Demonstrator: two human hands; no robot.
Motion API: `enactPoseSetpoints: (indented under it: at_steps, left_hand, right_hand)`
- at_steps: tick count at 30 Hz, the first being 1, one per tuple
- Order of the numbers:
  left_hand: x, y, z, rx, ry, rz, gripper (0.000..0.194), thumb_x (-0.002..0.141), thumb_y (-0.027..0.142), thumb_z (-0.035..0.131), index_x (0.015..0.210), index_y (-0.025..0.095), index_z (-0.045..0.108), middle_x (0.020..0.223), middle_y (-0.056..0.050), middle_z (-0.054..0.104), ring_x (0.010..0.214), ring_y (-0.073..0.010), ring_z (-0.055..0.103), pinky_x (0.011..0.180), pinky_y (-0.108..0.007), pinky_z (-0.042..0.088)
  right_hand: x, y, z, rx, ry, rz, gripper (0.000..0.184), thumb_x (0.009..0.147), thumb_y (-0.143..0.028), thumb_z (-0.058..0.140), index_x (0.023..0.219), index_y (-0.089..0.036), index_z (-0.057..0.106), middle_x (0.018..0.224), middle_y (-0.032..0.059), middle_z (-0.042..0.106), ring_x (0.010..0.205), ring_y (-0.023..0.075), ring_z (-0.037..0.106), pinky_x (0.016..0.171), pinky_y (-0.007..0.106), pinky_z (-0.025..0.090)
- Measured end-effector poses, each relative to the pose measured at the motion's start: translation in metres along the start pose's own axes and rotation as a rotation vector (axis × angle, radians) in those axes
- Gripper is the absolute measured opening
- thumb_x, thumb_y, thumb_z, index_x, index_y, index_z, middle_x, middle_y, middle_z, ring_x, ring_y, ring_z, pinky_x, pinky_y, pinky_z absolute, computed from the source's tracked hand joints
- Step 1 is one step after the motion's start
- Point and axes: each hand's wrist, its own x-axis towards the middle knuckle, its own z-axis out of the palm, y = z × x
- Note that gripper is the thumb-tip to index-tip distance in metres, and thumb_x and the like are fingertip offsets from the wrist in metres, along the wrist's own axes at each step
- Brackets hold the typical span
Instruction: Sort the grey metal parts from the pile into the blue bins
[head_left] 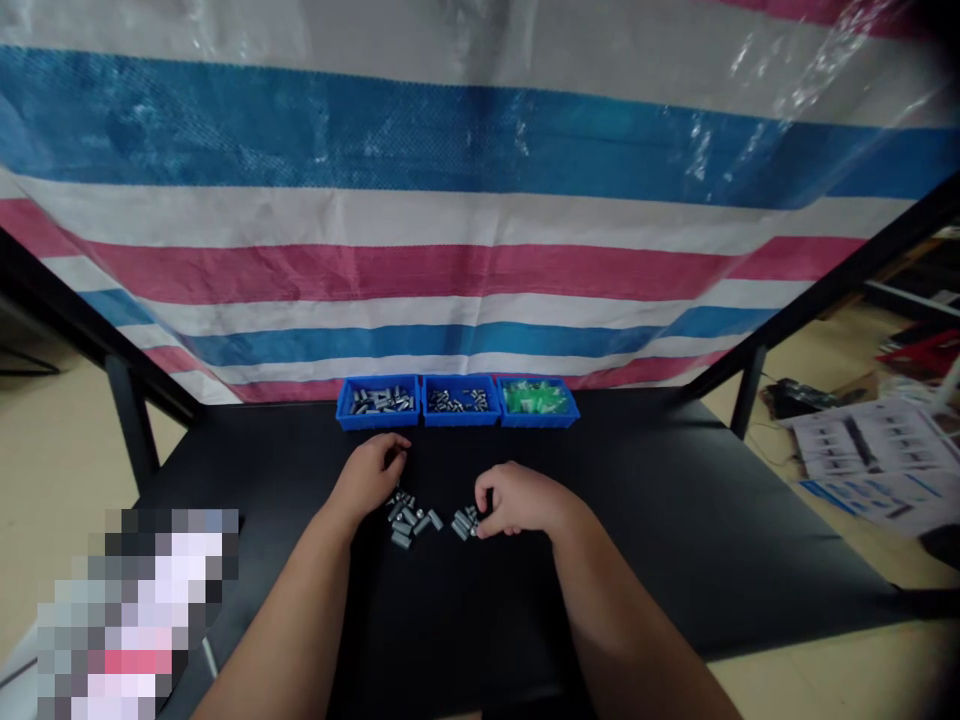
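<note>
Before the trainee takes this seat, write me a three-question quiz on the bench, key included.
1. Which of the three blue bins holds the green pieces: A) left, B) middle, C) right?
2. True or false: the right hand is inside a blue bin.
3. Fill in: the larger pile of gray cylindrical parts lies by the person's ____ hand.

Key: 1. C. 2. False; it is at the smaller pile. 3. Left.

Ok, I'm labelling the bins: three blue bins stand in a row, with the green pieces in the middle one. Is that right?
The green pieces are in the right-hand bin, not the middle bin, as the head view shows. The rest stands.
</note>
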Motion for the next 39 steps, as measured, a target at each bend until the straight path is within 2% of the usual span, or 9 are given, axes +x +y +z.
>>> enactPoseSetpoints:
  at_steps: [5, 10, 14, 18, 25, 28, 31, 35, 39]
  left_hand:
    - [0.000, 0.004, -0.001, 0.003, -0.012, -0.014, 0.023, 0.088, 0.025, 0.052, 0.105, 0.020, 0.068, 0.094, -0.005, 0.071, 0.086, -0.0198, 0.065, 0.080, -0.032, 0.048]
    - [-0.001, 0.005, -0.002, 0.016, -0.018, -0.024, 0.024, 0.088, 0.025, 0.052, 0.106, 0.020, 0.068, 0.096, -0.005, 0.071, 0.088, -0.0206, 0.065, 0.082, -0.033, 0.048]
    - [-0.001, 0.004, -0.003, -0.010, 0.004, -0.028, 0.025, 0.089, 0.027, 0.052, 0.107, 0.021, 0.068, 0.100, -0.006, 0.072, 0.092, -0.0210, 0.066, 0.087, -0.033, 0.049]
    - [-0.002, 0.002, -0.003, -0.037, 0.046, -0.040, 0.026, 0.089, 0.029, 0.052, 0.107, 0.021, 0.069, 0.100, -0.006, 0.072, 0.091, -0.0206, 0.067, 0.087, -0.032, 0.049]
    - [-0.002, -0.007, -0.007, -0.055, 0.136, -0.112, 0.025, 0.087, 0.025, 0.052, 0.103, 0.020, 0.070, 0.098, -0.005, 0.073, 0.086, -0.0198, 0.066, 0.081, -0.031, 0.049]
    - [-0.002, -0.010, -0.009, -0.055, 0.181, -0.143, 0.024, 0.087, 0.026, 0.052, 0.102, 0.021, 0.070, 0.098, -0.005, 0.073, 0.084, -0.0195, 0.066, 0.079, -0.030, 0.048]
    - [-0.002, -0.012, -0.011, -0.045, 0.213, -0.204, 0.023, 0.086, 0.027, 0.052, 0.099, 0.021, 0.070, 0.095, -0.004, 0.074, 0.079, -0.0188, 0.066, 0.075, -0.029, 0.048]
    - [-0.003, -0.012, -0.013, -0.023, 0.257, -0.325, 0.021, 0.085, 0.028, 0.053, 0.096, 0.022, 0.070, 0.090, -0.005, 0.074, 0.081, -0.0207, 0.067, 0.074, -0.029, 0.048]
    - [-0.004, -0.010, -0.013, -0.012, 0.258, -0.341, 0.021, 0.086, 0.029, 0.052, 0.095, 0.023, 0.070, 0.092, -0.006, 0.075, 0.085, -0.0226, 0.068, 0.075, -0.030, 0.048]
  right_hand:
    - [0.002, 0.003, -0.003, -0.092, 0.225, -0.099, 0.009, 0.069, -0.017, 0.075, 0.076, -0.021, 0.071, 0.071, -0.0013, 0.071, 0.060, 0.0126, 0.065, 0.055, 0.021, 0.042]
    - [0.021, 0.009, 0.000, -0.080, 0.592, -0.206, 0.025, 0.078, -0.005, 0.060, 0.089, -0.020, 0.076, 0.094, 0.0043, 0.067, 0.066, 0.0105, 0.063, 0.066, 0.024, 0.049]
    - [0.028, 0.008, 0.004, -0.054, 0.569, -0.288, 0.031, 0.075, -0.001, 0.062, 0.097, -0.019, 0.076, 0.104, 0.0068, 0.061, 0.070, 0.0110, 0.062, 0.068, 0.025, 0.052]
    - [0.024, 0.006, 0.003, -0.058, 0.555, -0.328, 0.019, 0.078, -0.005, 0.063, 0.086, -0.019, 0.074, 0.098, 0.0052, 0.062, 0.065, 0.0100, 0.060, 0.064, 0.025, 0.049]
    - [0.035, -0.034, 0.001, -0.123, 0.273, -0.413, 0.009, 0.075, -0.015, 0.070, 0.079, -0.021, 0.075, 0.071, -0.0004, 0.068, 0.063, 0.0133, 0.062, 0.059, 0.023, 0.046]
    - [0.054, -0.065, -0.004, 0.016, 0.512, -0.539, 0.013, 0.083, -0.024, 0.067, 0.093, -0.021, 0.074, 0.086, 0.0028, 0.071, 0.071, 0.0139, 0.065, 0.065, 0.025, 0.051]
    - [0.064, -0.079, -0.013, 0.152, 0.773, -0.534, 0.026, 0.083, -0.032, 0.069, 0.106, -0.019, 0.070, 0.100, 0.0069, 0.069, 0.072, 0.0140, 0.064, 0.066, 0.027, 0.054]
    - [0.040, -0.059, -0.008, 0.095, 0.788, -0.430, 0.025, 0.085, -0.038, 0.068, 0.103, -0.020, 0.067, 0.091, 0.0053, 0.067, 0.070, 0.0153, 0.061, 0.068, 0.031, 0.056]
    - [-0.001, -0.027, 0.036, -0.063, 0.735, -0.414, 0.057, 0.079, -0.040, 0.075, 0.131, -0.024, 0.057, 0.129, 0.0112, 0.057, 0.118, 0.0265, 0.057, 0.102, 0.044, 0.049]
